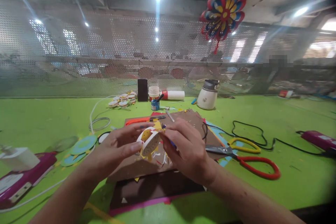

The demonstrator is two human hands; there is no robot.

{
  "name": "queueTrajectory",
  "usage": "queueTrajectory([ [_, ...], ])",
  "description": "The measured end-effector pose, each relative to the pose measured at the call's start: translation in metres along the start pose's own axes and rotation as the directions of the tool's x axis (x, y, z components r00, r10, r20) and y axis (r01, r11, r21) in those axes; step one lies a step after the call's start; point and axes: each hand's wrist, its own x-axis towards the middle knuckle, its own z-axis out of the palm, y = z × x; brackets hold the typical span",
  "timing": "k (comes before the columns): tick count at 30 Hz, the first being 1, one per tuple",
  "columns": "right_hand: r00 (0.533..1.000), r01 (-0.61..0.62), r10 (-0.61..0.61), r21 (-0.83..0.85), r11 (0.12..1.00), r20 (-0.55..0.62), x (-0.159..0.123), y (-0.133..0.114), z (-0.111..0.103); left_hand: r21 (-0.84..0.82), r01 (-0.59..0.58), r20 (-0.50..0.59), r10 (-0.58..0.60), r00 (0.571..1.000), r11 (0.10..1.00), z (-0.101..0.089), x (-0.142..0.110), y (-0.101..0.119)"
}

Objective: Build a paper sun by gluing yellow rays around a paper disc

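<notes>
My left hand (pixel 115 145) holds a small round paper craft piece (pixel 152 143) by its left edge, between thumb and fingers. The piece is tilted, with a white rim, yellow dotted parts and a speckled face. My right hand (pixel 183 143) is pinched at the piece's upper right edge; what its fingertips grip there is too small to make out. Beneath both hands lies a brown board (pixel 126 168) strewn with paper scraps. An orange-handled cutter (pixel 139 120) rests on it behind my left hand. Scissors (pixel 236 155) with yellow and red handles lie right of my right hand.
Finished-looking round pieces (pixel 123 99), a phone (pixel 142 90), a blue jar (pixel 155 104) and a grey-lidded bottle (pixel 208 94) stand at the back. Green-blue discs (pixel 83 145) and a purple power strip (pixel 28 178) lie left. A black cord (pixel 249 122) runs right.
</notes>
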Motion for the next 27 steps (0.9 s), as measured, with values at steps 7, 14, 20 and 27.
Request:
queueTrajectory([
  [7, 1.0, 0.001, -0.001, 0.02, 1.0, -0.002, -0.0005, -0.0024, -0.0022, 0.021, -0.004, 0.063, 0.002, 0.998, 1.0, -0.0017, -0.0017, 0.0016],
  [14, 1.0, -0.002, 0.002, 0.025, 1.0, -0.001, 0.0005, -0.0022, -0.0023, -0.002, -0.013, 0.071, 0.013, 0.997, 1.0, -0.0009, -0.0022, 0.0002],
  [20, 1.0, -0.014, 0.014, 0.02, 1.0, 0.02, 0.0005, -0.0039, -0.0036, -0.008, -0.025, 0.038, 0.025, 0.999, 1.0, 0.0025, -0.0024, 0.003],
  [27, 0.999, -0.025, 0.025, 0.007, 1.0, 0.027, 0.0016, -0.0044, -0.0044, -0.011, -0.005, 0.009, 0.005, 1.0, 1.0, 0.004, -0.0036, 0.0038],
])
